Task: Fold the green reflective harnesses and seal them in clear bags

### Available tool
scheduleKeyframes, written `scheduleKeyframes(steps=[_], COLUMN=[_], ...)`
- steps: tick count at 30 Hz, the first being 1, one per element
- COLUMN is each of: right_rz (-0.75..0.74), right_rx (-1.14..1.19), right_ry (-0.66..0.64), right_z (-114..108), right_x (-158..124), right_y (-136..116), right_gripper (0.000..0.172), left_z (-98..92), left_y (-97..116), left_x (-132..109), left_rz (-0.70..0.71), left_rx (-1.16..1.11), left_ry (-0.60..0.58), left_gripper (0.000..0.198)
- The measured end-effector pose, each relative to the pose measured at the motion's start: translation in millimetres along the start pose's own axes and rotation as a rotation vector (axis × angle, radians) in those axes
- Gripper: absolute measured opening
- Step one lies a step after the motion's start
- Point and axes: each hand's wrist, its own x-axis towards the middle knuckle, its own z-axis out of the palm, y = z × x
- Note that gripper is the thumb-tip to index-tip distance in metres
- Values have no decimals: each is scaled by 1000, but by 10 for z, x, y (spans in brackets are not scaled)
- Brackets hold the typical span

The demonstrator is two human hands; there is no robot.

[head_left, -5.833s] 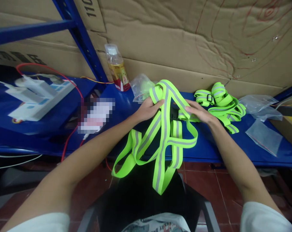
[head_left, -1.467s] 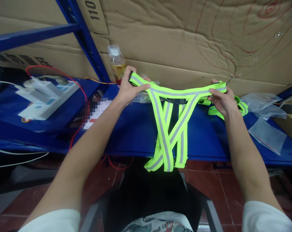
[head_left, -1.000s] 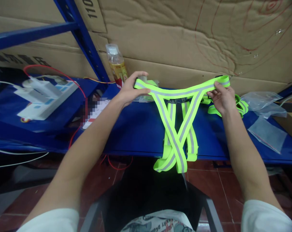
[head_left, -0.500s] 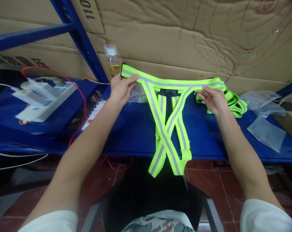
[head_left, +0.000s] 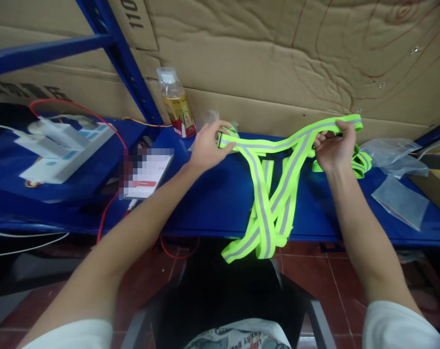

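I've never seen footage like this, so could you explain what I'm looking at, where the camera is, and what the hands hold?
There is no machine here: a person wears a camera on the head, looking down at their own two arms. The left hand and right hand each grip one end of a neon-yellow reflective strap harness, whose loops hang over the front edge of a blue shelf. On the shelf lie a drink bottle, a white power strip, clear plastic bags and another bundle of straps. Cardboard lines the back.

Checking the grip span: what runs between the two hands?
In the head view, the neon strap stretches from left hand to right hand.
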Motion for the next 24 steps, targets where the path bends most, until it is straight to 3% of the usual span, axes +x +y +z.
scheduleKeyframes(steps=[3,6,9,12,14,16,18,21,24], right_rz=[-84,-58,-28,-34,-111,-223,-305,-323,-295], right_rx=[200,162,44,-163,-308,-425,-493,-524,-476], right_ry=[14,-61,-251,-449,-488,-446,-371,-311,-385], right_z=[94,376,714,939,1004,1023,1021,1002,962], right_x=[-108,-302,-533,-729,-810,-847,-855,-842,-815], right_y=[-101,-90,24,139,179,197,210,240,266], right_gripper=[26,31,38,47,51,50,49,51,49], left_z=[39,156,328,465,502,504,492,482,493], left_y=[246,483,654,694,663,626,614,645,673], left_x=[-68,-161,-295,-409,-440,-434,-405,-358,-337], left_rz=[123,171,50,-63,-130,-212,-306,-372,-353], left_rx=[107,-111,-498,-846,-1004,-1108,-1157,-1128,-1066], left_ry=[-22,-145,-349,-502,-557,-611,-592,-460,-427], left_gripper=[53,42,71,79,80,85,83,74,69])
